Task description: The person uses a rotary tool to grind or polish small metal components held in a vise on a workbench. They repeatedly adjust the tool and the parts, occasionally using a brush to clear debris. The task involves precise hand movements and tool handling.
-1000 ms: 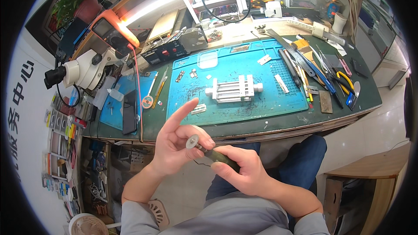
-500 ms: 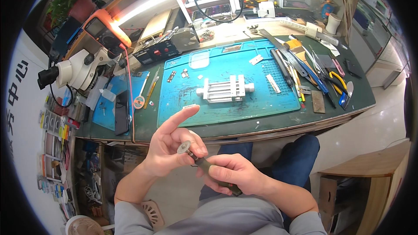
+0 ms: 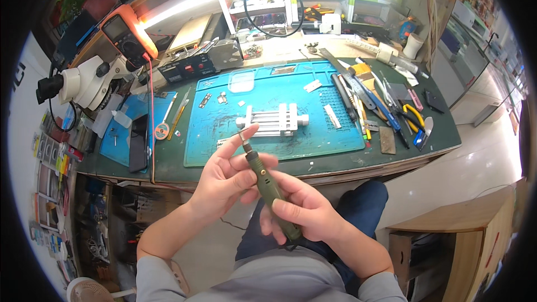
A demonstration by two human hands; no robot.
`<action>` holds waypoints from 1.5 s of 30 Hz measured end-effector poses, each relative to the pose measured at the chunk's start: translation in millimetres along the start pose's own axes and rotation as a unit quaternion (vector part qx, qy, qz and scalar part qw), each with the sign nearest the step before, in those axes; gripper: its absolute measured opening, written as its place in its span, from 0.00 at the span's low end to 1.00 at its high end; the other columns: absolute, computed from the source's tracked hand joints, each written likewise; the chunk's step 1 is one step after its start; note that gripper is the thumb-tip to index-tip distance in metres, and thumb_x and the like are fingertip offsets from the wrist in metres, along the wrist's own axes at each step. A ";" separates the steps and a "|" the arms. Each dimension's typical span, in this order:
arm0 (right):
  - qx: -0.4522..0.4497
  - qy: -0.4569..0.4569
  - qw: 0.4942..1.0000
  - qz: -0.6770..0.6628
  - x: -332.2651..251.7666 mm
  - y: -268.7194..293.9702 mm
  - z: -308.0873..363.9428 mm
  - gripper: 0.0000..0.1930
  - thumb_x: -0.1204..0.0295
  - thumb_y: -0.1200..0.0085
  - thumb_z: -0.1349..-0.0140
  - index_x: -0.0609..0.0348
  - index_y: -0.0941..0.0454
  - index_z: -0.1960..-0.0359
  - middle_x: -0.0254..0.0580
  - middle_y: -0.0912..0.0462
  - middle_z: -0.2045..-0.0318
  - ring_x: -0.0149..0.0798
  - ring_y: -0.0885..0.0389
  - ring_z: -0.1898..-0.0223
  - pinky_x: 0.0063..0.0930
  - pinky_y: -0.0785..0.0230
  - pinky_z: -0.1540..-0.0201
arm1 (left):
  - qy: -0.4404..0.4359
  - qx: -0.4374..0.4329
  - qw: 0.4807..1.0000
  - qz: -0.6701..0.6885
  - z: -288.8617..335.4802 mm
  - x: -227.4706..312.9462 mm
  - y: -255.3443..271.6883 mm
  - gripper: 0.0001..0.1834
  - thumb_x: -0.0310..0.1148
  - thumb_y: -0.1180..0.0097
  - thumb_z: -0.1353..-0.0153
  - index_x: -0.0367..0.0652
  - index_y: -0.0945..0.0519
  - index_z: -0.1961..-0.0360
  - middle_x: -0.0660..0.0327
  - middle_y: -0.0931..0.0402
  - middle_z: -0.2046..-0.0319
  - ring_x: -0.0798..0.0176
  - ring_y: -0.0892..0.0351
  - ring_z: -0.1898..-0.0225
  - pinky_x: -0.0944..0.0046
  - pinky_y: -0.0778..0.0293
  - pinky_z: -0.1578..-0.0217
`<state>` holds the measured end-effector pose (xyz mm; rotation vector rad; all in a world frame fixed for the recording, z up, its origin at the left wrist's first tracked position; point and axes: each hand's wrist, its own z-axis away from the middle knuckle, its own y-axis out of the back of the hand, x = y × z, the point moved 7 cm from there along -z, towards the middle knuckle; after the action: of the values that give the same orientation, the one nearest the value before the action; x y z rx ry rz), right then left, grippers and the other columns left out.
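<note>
A slim green rotary tool [image 3: 271,190] stands tilted between my hands, its head end pointing up and away. My right hand [image 3: 307,207] is closed round its lower body, with the thumb pressed on top. Against its upper body rests the thumb of my left hand [image 3: 224,182], some fingers curling behind it and the index finger stretched up beside the head. The thin cutting disc [image 3: 244,132] at the tip shows nearly edge-on, close to that index finger. Beyond them, a silver metal clamp fixture [image 3: 273,121] sits on the blue work mat [image 3: 224,154].
Pliers [image 3: 413,118], tweezers and other hand tools crowd the bench's right side. A microscope [image 3: 78,86], an orange multimeter [image 3: 126,36] and a dark phone [image 3: 139,144] are on the left. A red cable [image 3: 151,128] runs down over the front edge.
The rotary tool has swung more upright and risen, its disc turning from face-on to nearly edge-on. My left hand has shifted from the tool's neck to its body. The whole view has also shifted.
</note>
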<state>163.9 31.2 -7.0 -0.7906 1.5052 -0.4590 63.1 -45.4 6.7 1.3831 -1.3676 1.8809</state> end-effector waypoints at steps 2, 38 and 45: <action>-0.002 0.018 1.000 -0.003 -12.1 2.6 -0.1 0.34 0.64 0.50 0.30 0.65 0.50 0.30 0.53 0.29 0.46 0.31 0.25 0.72 0.20 0.31 0.74 | -0.040 0.017 0.999 0.026 -6.9 4.5 -6.8 0.41 0.32 0.42 0.35 0.42 0.52 0.28 0.48 0.28 0.42 0.58 0.25 0.46 0.61 0.26 0.50; 0.151 0.095 0.977 0.119 -66.6 18.1 -13.6 0.29 0.75 0.50 0.32 0.65 0.46 0.31 0.50 0.28 0.47 0.27 0.26 0.67 0.16 0.33 0.76 | -0.074 0.035 0.988 -0.129 2.7 7.6 3.4 0.32 0.27 0.50 0.32 0.41 0.46 0.30 0.54 0.25 0.52 0.64 0.22 0.56 0.65 0.27 0.54; 0.167 0.096 0.976 0.101 -67.3 24.2 -13.8 0.19 0.74 0.49 0.32 0.64 0.35 0.42 0.39 0.26 0.59 0.25 0.26 0.68 0.19 0.31 0.74 | -0.066 0.033 0.988 -0.138 1.8 5.7 2.9 0.31 0.26 0.51 0.32 0.42 0.46 0.30 0.55 0.25 0.53 0.65 0.22 0.57 0.66 0.27 0.55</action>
<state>142.2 93.2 24.6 -0.3325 1.6111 -0.6292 59.3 -49.4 10.5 1.6614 -1.1127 1.6915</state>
